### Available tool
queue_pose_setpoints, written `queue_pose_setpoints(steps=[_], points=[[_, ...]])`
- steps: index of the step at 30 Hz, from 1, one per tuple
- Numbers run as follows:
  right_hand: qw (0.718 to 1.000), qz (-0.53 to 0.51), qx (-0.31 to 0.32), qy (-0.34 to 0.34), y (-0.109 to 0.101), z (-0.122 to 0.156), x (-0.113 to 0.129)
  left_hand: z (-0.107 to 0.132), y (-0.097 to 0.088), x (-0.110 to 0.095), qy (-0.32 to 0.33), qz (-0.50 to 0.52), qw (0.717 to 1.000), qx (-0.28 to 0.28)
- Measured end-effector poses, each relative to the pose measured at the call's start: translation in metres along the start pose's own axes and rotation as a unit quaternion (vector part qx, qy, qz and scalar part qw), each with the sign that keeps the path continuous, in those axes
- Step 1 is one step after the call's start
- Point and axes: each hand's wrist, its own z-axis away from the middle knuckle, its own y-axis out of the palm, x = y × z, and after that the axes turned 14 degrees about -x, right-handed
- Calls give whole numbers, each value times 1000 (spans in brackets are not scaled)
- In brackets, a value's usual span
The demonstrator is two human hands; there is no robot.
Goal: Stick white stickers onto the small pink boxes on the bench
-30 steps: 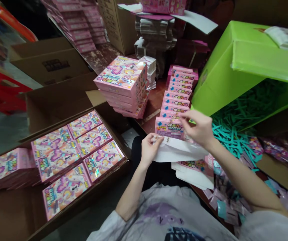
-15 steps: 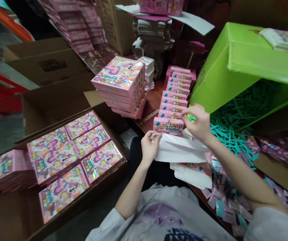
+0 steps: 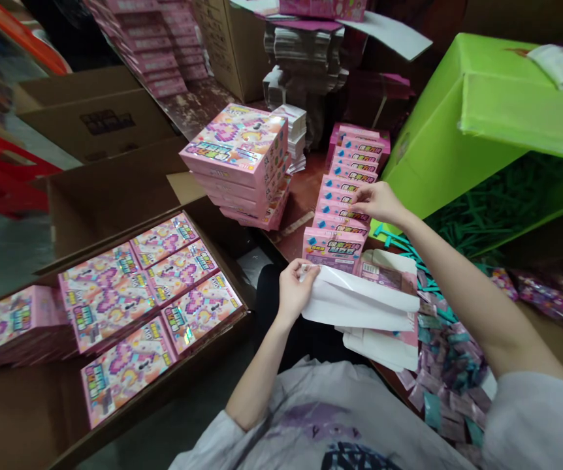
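Note:
My left hand (image 3: 295,294) is closed on the left edge of a white cardboard box blank (image 3: 360,297), which lies partly folded across my lap. My right hand (image 3: 379,203) is over a row of small pink boxes (image 3: 335,243), its fingertips pinched together at one of the boxes in the middle of the row. Whatever is between those fingertips is too small or hidden to make out. Beneath the held blank lie more pink-and-white box blanks (image 3: 389,356). Teal plastic tweezer-like pieces (image 3: 426,277) are heaped beside my right forearm.
An open carton (image 3: 223,339) with pink printed boxes stands on the left. A stack of larger pink boxes (image 3: 235,143) is ahead. At the right, a green bin (image 3: 507,117) lies on its side with teal pieces inside; small sachets (image 3: 452,391) are piled below it.
My right hand has moved up and forward from beside the green bin's mouth to the middle of the box row. The left hand keeps its hold on the white blank.

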Motion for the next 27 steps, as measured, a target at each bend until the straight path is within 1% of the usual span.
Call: queue_pose_setpoints(steps=[4,7,8,10,11,12,13,14,16,17,18,19,21,22,25,26,27], points=[[993,60,-45,-86,9,5,-10,0,-1,1,5,-2,1000,-8],[986,95,-88,-104,7,8,-8,0,-2,1,10,-3,1000,-10],[983,108,-108,-105,4,11,-3,0,-2,0,12,0,1000,-10],[975,122,-149,-111,-2,19,15,0,-2,-2,11,10,1000,-10],[974,115,-160,-113,-5,27,27,1,-2,-3,5,17,1000,-9],[976,98,-156,-117,-5,35,41,1,-2,-5,-4,24,1000,-9],[981,74,-131,-126,-5,46,54,2,-2,-7,-13,31,999,-8],[985,49,-85,-139,-3,57,67,3,-2,-10,-21,39,999,-5],[986,7,40,-164,4,77,84,4,0,-14,-32,53,998,10],[982,-10,92,-168,8,86,88,4,0,-16,-32,61,997,22],[979,-27,123,-161,12,93,89,4,1,-18,-29,68,997,32],[979,-45,133,-149,16,98,88,5,1,-20,-22,73,996,38],[982,-69,109,-136,22,107,83,5,2,-22,3,73,997,34],[983,-68,84,-146,24,111,81,5,3,-21,18,66,997,26],[973,-18,4,-231,25,119,80,2,5,-17,40,39,998,-6],[968,-3,-18,-252,23,118,81,-1,6,-14,39,33,999,-15],[965,6,-41,-258,19,113,80,-3,7,-12,36,27,999,-24]])
